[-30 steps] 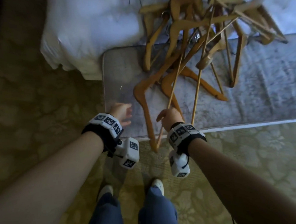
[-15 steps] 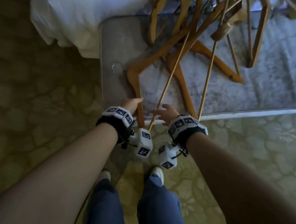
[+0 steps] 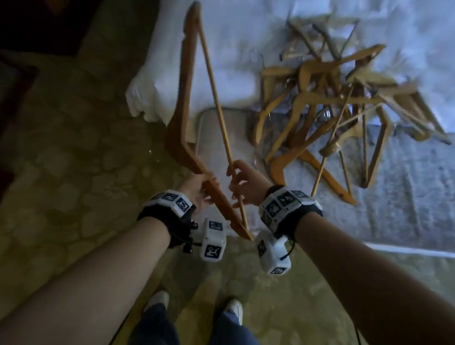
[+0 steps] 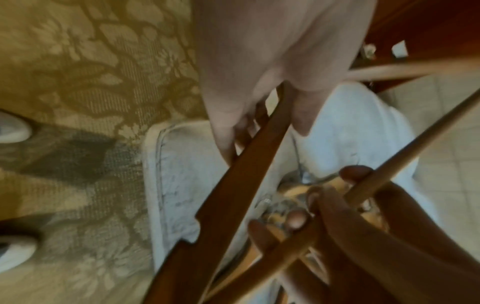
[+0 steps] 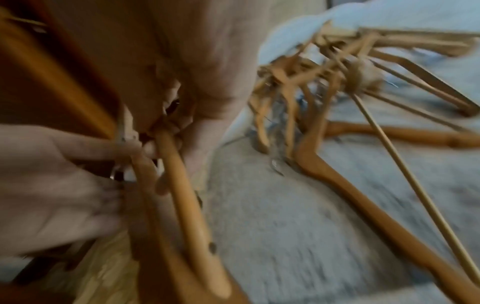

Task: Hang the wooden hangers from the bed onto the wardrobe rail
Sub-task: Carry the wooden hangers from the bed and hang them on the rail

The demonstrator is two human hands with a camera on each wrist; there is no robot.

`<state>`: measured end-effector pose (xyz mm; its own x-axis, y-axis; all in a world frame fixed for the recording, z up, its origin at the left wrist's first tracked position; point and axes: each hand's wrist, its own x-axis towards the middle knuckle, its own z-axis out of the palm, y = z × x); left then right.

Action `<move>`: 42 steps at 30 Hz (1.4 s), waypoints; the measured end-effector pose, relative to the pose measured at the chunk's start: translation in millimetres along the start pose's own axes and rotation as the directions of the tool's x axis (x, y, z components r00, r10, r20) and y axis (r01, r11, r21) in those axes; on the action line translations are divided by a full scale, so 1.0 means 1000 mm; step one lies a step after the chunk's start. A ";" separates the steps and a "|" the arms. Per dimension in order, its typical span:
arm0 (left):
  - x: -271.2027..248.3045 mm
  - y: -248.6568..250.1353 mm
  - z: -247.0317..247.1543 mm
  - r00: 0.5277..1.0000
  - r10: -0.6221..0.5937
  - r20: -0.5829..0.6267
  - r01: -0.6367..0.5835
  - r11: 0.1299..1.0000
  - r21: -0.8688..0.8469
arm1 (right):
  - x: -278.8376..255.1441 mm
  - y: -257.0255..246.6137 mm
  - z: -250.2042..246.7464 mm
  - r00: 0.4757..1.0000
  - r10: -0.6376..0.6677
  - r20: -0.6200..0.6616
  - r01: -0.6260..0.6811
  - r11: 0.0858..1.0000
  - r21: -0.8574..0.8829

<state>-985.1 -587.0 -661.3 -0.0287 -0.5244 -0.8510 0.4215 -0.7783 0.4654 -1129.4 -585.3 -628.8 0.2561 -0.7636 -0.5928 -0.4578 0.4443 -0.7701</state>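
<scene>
One wooden hanger [image 3: 182,132] is up in the air, held by two hands. The left hand [image 3: 197,188] has its fingers and thumb wrapped around the thick wooden arm near the low end. The right hand [image 3: 247,183] curls its fingers around the thin bottom rod of the same hanger. In the head view this hanger stretches from the hands up toward 11 o'clock, over the corner of the bed [image 3: 420,184]. Its metal hook is too blurry to make out well.

A pile of hangers [image 3: 328,109] lies on the bed at about 1 o'clock from the hands, well apart from the held one. They are all tangled and crossed over each other, so I cannot count them for sure, but there are many, more than ten.

The bed has a grey blanket [image 3: 405,204] on the near part and a white sheet [image 3: 228,52] farther back. The sheet bunches and hangs down at the corner, at 11 o'clock.

The floor is a yellow-green carpet [image 3: 75,163] with a flower pattern. Two white shoes [image 3: 234,310] and blue trouser legs show at 6 o'clock. Each wrist wears one black band with white marker cubes, two bands in all. Something dark red sits at the far 10 o'clock edge, too dim to tell.
</scene>
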 end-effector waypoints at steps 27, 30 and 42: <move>-0.547 0.179 -0.537 0.267 0.690 -0.673 -0.757 0.582 0.297 | -0.230 -0.531 0.429 0.133 -0.930 -0.343 0.919 0.245 -0.307; -0.590 0.153 -0.602 0.209 0.647 -0.733 -0.685 0.632 0.362 | -0.256 -0.552 0.515 0.088 -0.988 0.130 0.846 0.005 -0.533; -0.700 0.100 -0.819 -0.238 0.372 -0.897 -0.495 0.748 0.441 | -0.290 -0.564 0.811 0.145 -0.447 0.883 0.934 -0.233 -0.272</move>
<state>-180.6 -15.3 -218.0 0.9768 0.1456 0.1570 -0.0702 -0.4749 0.8772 -254.9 -234.5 -214.4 0.9933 0.1040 0.0504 0.1146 -0.9439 -0.3099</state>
